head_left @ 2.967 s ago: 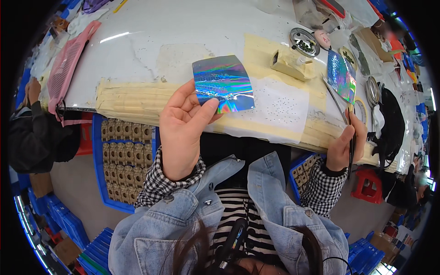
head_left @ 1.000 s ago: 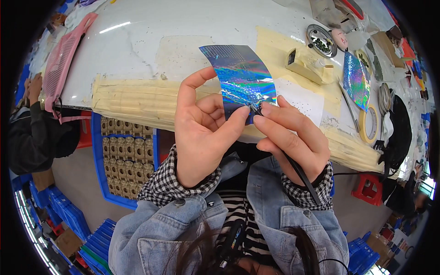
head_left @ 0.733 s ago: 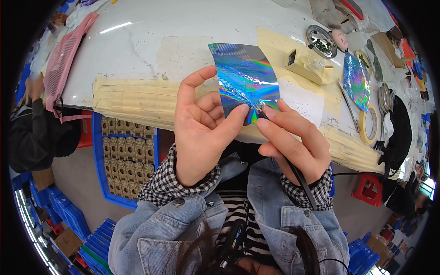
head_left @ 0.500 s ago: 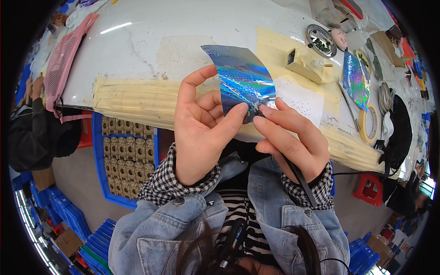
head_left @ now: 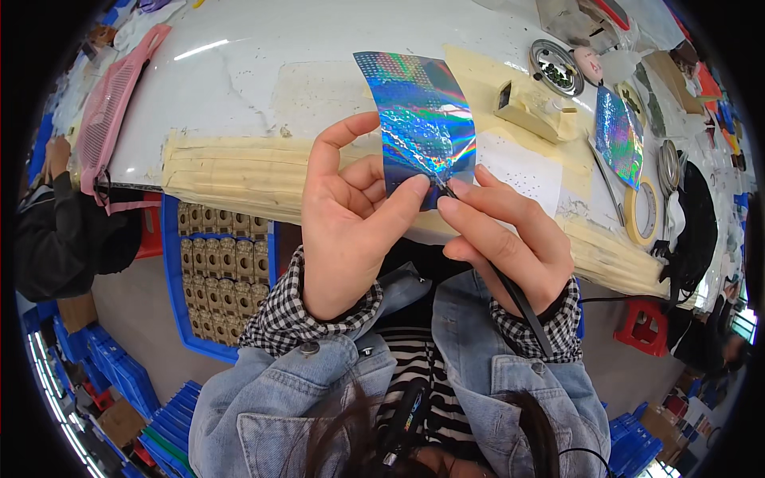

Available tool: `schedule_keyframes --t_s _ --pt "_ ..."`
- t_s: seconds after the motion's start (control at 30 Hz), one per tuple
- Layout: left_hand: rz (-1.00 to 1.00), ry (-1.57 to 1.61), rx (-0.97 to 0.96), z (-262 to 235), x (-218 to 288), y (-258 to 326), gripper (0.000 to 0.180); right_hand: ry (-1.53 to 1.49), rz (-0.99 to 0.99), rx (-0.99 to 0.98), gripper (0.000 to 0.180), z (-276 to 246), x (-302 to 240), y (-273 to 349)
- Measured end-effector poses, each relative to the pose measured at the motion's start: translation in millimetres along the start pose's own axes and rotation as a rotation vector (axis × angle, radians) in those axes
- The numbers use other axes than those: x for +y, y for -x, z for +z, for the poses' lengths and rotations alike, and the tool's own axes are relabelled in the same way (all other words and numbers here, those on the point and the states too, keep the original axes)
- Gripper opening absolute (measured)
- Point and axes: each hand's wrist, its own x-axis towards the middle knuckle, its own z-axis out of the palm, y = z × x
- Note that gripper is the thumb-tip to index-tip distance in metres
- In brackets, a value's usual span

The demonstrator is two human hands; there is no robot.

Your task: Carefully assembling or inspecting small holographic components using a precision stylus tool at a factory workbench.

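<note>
A shiny blue holographic sheet with rows of small dots curves upward above the near edge of the table. My left hand pinches its lower part, thumb on the front and fingers partly behind it. In my right hand is a slim black tool that looks like tweezers, gripped between thumb and fingers. Its tip meets the sheet's lower part beside my left thumb. Whatever tiny piece may be at the tip is too small to make out.
White paper with dark specks lies behind my right hand. Farther right are a cream dispenser, a round metal dish, another holographic sheet and a tape roll. A blue crate of brown parts stands lower left.
The sheet has tilted so that more of its dotted upper part shows, and its top edge sits higher. My right hand and the tool have shifted slightly; both grips remain.
</note>
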Motion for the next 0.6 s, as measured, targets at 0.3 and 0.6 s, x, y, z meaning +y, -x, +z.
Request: schedule_keyframes --t_s 0.3,0.6 --pt "0.007 -0.008 0.006 -0.2 -1.3 0.3 0.059 -0.018 0.024 0.001 0.035 0.4 0.2 -0.8" --pt "-0.003 0.003 0.004 -1.6 0.1 0.0 0.06 0.038 -0.051 0.013 0.036 4.4 0.9 2.0"
